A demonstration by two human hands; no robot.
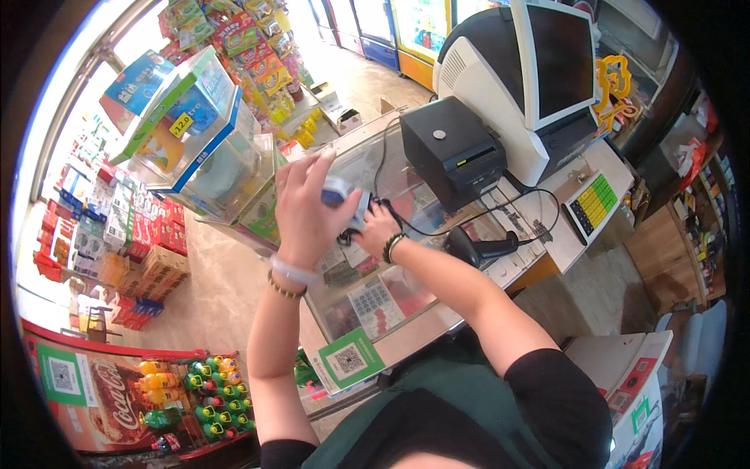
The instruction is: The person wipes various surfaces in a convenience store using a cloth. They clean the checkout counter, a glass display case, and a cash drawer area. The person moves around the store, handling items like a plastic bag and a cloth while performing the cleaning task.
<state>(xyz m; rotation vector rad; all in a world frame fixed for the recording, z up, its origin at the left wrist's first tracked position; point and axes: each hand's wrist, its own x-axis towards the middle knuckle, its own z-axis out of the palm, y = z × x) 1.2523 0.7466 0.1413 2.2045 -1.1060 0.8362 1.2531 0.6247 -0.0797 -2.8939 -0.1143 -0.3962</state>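
A blue and white device [353, 205], its exact kind unclear, is above the glass-topped counter [404, 293], partly hidden behind my left hand. My left hand [307, 208] is raised in front of it with fingers apart, slightly blurred; the thumb overlaps the device in view. My right hand [379, 231] is at the device's lower right side, fingertips by a black cable [389, 212]. Whether it grips the device or the cable is not clear. To the right of my right wrist lies a black handheld barcode scanner [477, 246] on the counter.
A black receipt printer [451, 152] stands beside a white point-of-sale terminal [498, 99]. A colored keypad [593, 205] lies at the counter's right. Clear display boxes [217, 158] are stacked on the left. A green code card [350, 359] lies at the near edge; bottled drinks [217, 398] stand lower left.
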